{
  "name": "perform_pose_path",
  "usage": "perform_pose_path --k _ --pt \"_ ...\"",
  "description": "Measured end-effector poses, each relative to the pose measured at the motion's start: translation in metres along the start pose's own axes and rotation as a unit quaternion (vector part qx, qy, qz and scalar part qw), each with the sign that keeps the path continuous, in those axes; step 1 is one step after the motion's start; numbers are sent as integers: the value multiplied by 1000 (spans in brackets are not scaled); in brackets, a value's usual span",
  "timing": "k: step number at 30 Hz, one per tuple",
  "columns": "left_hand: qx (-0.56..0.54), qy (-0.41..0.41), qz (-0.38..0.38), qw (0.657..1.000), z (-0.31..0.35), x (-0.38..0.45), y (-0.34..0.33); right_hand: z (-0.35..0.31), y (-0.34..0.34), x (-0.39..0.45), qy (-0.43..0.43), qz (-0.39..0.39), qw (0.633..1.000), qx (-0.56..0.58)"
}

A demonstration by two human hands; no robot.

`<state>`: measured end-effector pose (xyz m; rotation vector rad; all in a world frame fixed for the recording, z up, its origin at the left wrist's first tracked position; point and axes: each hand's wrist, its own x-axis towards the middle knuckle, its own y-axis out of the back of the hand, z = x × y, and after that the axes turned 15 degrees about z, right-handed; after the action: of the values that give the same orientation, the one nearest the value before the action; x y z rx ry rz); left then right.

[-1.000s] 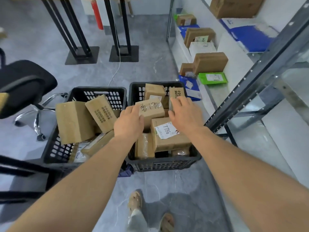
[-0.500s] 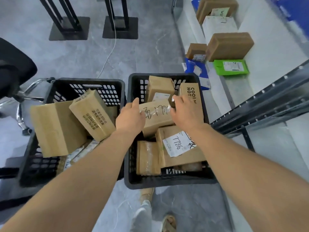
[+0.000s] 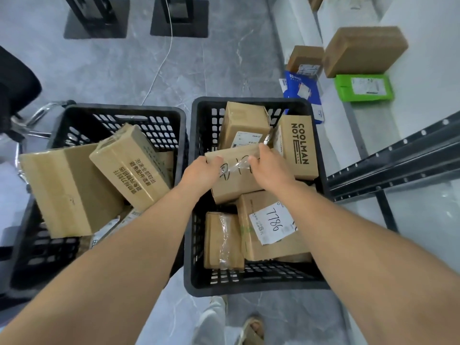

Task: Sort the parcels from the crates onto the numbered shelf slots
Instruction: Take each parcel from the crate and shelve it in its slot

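Two black plastic crates stand on the floor, the left crate (image 3: pixel 117 115) and the right crate (image 3: pixel 249 282), both full of cardboard parcels. In the right crate, a taped brown parcel (image 3: pixel 234 185) with black handwriting lies tilted on top. My left hand (image 3: pixel 201 173) grips its left end and my right hand (image 3: pixel 268 168) grips its right end. Around it lie a parcel labelled 7786 (image 3: pixel 271 227), a "COOLMAN NOTE" box (image 3: pixel 298 148) and a plain box (image 3: pixel 244 123) behind.
The white lower shelf (image 3: pixel 373 125) at right carries brown boxes (image 3: pixel 363 51), a green packet (image 3: pixel 363 87) and a blue mailer (image 3: pixel 302 88). A dark metal shelf upright (image 3: pixel 393 160) crosses at right. An office chair (image 3: pixel 17 95) stands at left; stand bases (image 3: pixel 179 18) behind.
The view has dropped closer over the crates. Both hands have closed in on the ends of the handwritten parcel, which now sits tilted slightly higher.
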<state>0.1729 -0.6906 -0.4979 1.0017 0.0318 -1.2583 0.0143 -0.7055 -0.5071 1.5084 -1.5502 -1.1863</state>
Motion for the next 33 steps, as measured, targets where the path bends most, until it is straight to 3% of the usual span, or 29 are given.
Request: perform_pose_path --k 10,18,26,33 --pt "-146 -15 96 984 17 -98 37 -4 89 -59 -67 60 984 151" --pt "-175 14 9 984 -20 -190 16 48 111 -150 -81 -9 979 188" --pt "-119 -11 -50 992 -58 -206 -7 83 77 -191 -115 -42 967 224" --pt "-127 -54 -89 986 -56 -187 -1 98 72 -178 -147 -91 935 308"
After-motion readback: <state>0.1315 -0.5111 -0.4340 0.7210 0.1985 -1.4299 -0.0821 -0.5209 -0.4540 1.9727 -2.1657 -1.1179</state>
